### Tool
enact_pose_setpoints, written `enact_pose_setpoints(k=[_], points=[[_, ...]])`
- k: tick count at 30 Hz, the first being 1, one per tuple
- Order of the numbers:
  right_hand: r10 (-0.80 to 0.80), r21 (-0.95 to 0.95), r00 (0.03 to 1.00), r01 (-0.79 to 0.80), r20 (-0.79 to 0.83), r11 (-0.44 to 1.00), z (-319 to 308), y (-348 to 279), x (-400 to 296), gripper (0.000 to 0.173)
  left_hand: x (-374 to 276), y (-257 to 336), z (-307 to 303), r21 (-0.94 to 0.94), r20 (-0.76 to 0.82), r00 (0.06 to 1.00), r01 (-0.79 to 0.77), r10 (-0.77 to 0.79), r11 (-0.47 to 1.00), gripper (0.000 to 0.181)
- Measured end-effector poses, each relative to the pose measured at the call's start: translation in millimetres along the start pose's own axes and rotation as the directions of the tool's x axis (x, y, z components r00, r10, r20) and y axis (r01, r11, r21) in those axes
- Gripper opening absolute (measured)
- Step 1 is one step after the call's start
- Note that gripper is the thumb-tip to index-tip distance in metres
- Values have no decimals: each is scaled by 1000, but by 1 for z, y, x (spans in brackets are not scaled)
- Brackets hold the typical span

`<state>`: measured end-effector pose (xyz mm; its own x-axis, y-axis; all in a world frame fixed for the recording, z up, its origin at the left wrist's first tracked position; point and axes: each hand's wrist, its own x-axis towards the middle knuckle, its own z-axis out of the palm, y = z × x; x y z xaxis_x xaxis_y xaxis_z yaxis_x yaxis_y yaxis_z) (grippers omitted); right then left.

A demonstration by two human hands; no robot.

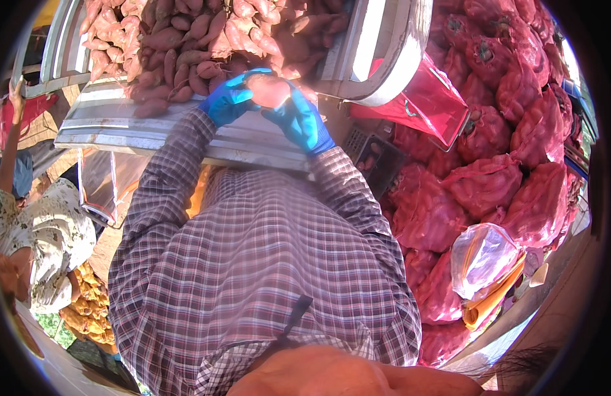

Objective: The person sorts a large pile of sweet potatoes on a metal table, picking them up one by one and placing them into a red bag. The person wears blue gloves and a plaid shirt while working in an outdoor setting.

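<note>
A pinkish sweet potato (269, 90), bright with sunlight, is held between my two blue-gloved hands. My left hand (228, 101) curls around its left end. On its lower right side rests my right hand (301, 119), thumb and fingers bent around it. Both hands are above the near lip of a ribbed metal sorting chute (107, 111). Just beyond them lies a heap of sweet potatoes (179, 54), some in sun and some in shade. A few rest close to the lip at the left.
Filled red mesh sacks (488, 183) are stacked on the right. A red mesh bag (414, 99) hangs from a wire frame beside the chute's curved rail (409, 54). Below it stands a dark plastic crate (379, 158). Another person (53, 237) is at the left.
</note>
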<state>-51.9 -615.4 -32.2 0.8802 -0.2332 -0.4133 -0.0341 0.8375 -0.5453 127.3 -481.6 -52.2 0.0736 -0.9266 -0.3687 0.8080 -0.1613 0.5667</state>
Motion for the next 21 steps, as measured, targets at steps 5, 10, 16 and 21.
enact_pose_setpoints(k=[5,10,16,21], points=[[-83,-183,995,73,-47,980,-2,0,-9,66,-7,-9,-4,-119,-9,998,63,-64,991,66],[-225,-314,964,171,-144,934,-3,-9,-29,64,-2,6,32,525,-109,891,428,-441,736,47],[-202,-14,817,232,-540,973,-105,-39,-136,50,60,19,-44,999,-51,926,43,373,31,41],[-384,91,620,595,-684,799,-197,-123,-193,57,141,25,-61,765,61,981,74,187,-639,44]])
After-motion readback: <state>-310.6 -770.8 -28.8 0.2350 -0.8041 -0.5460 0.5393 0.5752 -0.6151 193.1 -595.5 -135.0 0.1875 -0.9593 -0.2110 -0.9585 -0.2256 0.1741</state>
